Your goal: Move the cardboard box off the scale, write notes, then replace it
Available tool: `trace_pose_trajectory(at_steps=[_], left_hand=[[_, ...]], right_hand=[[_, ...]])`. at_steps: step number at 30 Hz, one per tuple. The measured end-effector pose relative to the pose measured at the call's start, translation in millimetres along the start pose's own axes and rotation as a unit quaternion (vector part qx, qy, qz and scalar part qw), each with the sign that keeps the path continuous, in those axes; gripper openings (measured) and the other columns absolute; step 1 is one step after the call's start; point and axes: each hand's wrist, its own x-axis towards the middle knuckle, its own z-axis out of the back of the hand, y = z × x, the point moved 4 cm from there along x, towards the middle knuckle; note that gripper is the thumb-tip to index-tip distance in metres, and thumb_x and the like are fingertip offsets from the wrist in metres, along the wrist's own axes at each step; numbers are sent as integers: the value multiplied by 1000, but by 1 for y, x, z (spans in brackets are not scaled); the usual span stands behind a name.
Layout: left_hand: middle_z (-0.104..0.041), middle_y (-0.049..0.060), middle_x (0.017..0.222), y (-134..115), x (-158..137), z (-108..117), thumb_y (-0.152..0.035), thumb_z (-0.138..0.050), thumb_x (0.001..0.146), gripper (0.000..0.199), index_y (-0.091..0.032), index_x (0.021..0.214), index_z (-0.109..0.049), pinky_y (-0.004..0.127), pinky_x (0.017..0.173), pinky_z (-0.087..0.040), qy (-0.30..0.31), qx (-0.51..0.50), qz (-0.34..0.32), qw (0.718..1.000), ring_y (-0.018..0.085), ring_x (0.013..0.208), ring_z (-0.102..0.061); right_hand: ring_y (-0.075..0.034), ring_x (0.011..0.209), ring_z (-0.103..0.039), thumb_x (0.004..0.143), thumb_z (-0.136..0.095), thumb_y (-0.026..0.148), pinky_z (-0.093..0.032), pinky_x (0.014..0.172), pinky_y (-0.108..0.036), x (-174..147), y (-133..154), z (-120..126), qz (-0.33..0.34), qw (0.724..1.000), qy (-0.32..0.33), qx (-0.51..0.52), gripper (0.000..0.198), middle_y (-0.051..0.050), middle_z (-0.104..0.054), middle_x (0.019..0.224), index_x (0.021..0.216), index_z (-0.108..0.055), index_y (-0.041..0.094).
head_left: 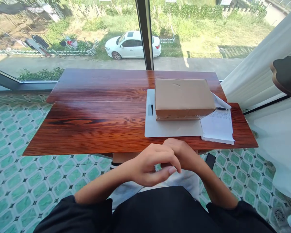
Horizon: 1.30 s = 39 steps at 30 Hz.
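My left hand [153,165] and my right hand [185,154] rest together over my lap, just below the near edge of the wooden table [94,126]. The left hand lies across the right, fingers loosely curled, and neither holds anything. A closed brown cardboard box [183,97] sits on the table beyond them, on a white sheet [171,127]. To the box's right lies a stack of printed papers [218,124] with a black pen [221,108] on top.
A big window with a dark frame post [145,34] stands behind the table, a white car outside. White curtain [254,71] hangs at the right. A dark chair back [287,76] is at the far right. Green patterned tiles [19,181] cover the floor.
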Motion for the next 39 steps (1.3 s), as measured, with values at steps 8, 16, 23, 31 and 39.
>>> trace_pose_trajectory(at_steps=[8, 16, 23, 31, 39], left_hand=[[-60, -1, 74, 28, -21, 34, -24, -54, 95, 15, -19, 105, -64, 22, 64, -52, -316, 118, 140, 931, 9, 67, -59], [-63, 11, 132, 61, -7, 56, -31, -56, 92, 52, -22, 143, -46, 41, 103, -55, -358, 219, 200, 885, 20, 123, -61], [-48, 17, 155, 84, 13, 58, -51, -49, 95, 74, -19, 158, -28, 46, 110, -48, -300, 207, 331, 871, 29, 143, -48], [-57, 15, 148, 90, 16, 61, -55, -35, 99, 71, -21, 160, -26, 52, 112, -42, -276, 238, 395, 843, 33, 136, -55], [-57, 12, 149, 97, 17, 61, -54, -26, 100, 65, -23, 157, -36, 49, 106, -44, -259, 277, 401, 834, 36, 131, -58]], right_hand=[[-13, 82, -57, 103, -47, 19, -45, 75, -28, -30, -18, 73, -37, 931, -356, -78, 19, -3, -59, 86, 88, -58, 18], [-21, 113, -59, 96, -54, 38, -51, 86, -35, -33, -54, 116, -138, 837, -515, -124, 40, -15, -57, 130, 128, -56, 15], [-24, 140, -48, 97, -46, 54, -38, 118, -43, -21, -92, 116, -231, 877, -421, 1, 67, -16, -49, 150, 151, -41, 14], [-24, 145, -42, 100, -36, 62, -30, 123, -44, -9, -81, 111, -239, 906, -346, -36, 68, -12, -45, 155, 152, -46, 19], [-29, 123, -58, 100, -31, 64, -43, 105, -44, -6, -81, 112, -258, 898, -347, -83, 63, -15, -65, 130, 129, -62, 19]])
